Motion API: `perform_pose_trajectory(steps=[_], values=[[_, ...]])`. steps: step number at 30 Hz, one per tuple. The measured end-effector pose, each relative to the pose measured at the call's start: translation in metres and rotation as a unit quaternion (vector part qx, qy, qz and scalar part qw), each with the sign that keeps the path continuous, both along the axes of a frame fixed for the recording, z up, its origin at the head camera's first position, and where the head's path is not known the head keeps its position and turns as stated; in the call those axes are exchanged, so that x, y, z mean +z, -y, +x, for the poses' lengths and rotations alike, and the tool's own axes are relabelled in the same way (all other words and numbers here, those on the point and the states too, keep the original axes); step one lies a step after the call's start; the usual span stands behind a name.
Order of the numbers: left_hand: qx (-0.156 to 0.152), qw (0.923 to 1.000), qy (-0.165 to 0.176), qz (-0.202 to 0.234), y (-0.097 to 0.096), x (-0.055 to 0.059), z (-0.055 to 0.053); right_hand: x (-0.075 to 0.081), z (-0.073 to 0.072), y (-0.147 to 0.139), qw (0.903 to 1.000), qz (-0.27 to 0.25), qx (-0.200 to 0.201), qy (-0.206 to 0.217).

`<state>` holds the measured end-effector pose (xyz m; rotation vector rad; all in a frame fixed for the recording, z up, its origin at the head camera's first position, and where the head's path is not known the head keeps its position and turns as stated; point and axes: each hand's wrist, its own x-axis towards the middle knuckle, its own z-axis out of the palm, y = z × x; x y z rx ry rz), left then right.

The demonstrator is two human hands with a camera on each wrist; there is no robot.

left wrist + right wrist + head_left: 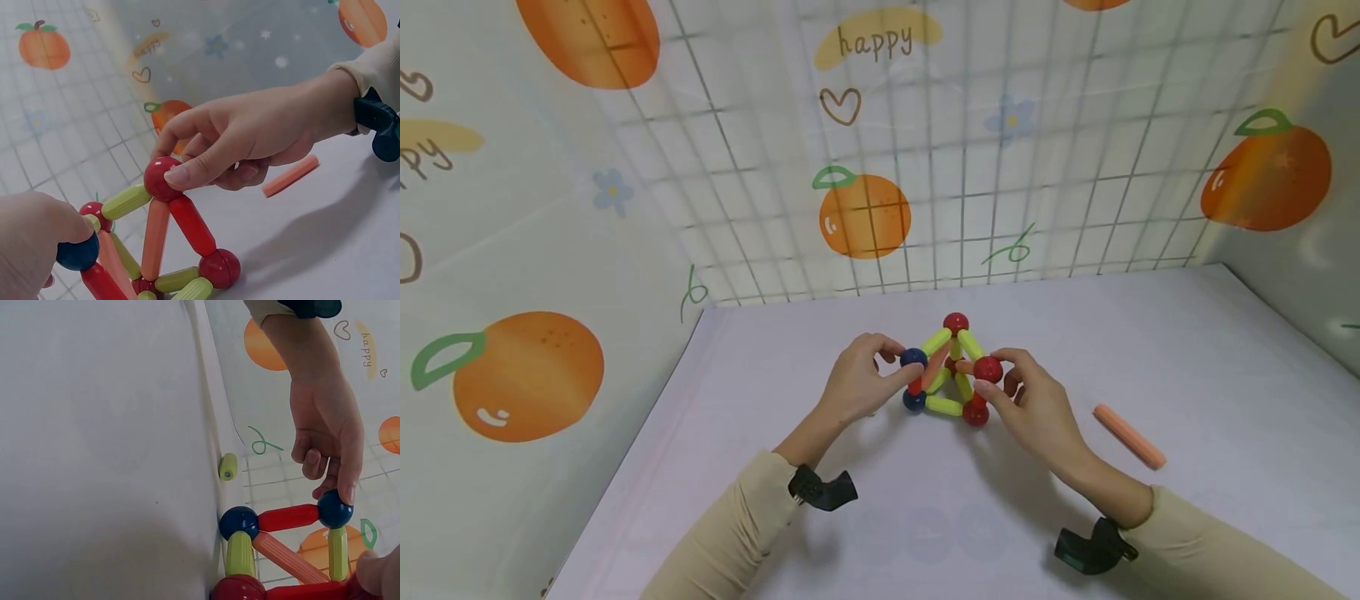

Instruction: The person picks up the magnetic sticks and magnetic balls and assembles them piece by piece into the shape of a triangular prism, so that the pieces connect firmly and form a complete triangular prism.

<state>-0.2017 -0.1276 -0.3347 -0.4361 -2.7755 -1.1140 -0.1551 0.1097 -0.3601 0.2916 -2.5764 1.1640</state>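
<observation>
Near the middle of the table stands a frame built of ball joints and rods. With thumb and forefinger, my left hand (857, 381) pinches its upper blue ball (913, 358). Opposite, my right hand (1041, 408) pinches the upper red ball (988, 369). Under these sit a lower blue ball (914, 402) and a lower red ball (976, 414), joined by a yellow-green rod (943, 407). A red rod (289, 518) links the two blue balls. Another red ball (956, 323) tops the far corner. Peach-orange rods (155, 240) run slantwise inside; my fingers hide part of the frame.
A loose peach-orange rod (1129, 436) lies on the white table (925, 517) to the right of my right hand. In the right wrist view a yellow-green rod (229, 467) lies apart from the frame. A patterned curtain (760, 208) hangs behind the table.
</observation>
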Motion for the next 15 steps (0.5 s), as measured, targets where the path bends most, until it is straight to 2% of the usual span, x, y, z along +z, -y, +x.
perform_pose_trajectory(steps=[9, 15], values=[[0.001, 0.9999, 0.008, 0.011, 0.0026, -0.0018, 0.0, -0.0009, -0.0012, 0.0022, 0.9992, 0.022, 0.003, -0.034], [0.003, 0.9997, 0.013, 0.022, -0.0006, -0.0032, 0.001, 0.0007, -0.0083, -0.0004, 0.998, 0.031, -0.003, -0.055]])
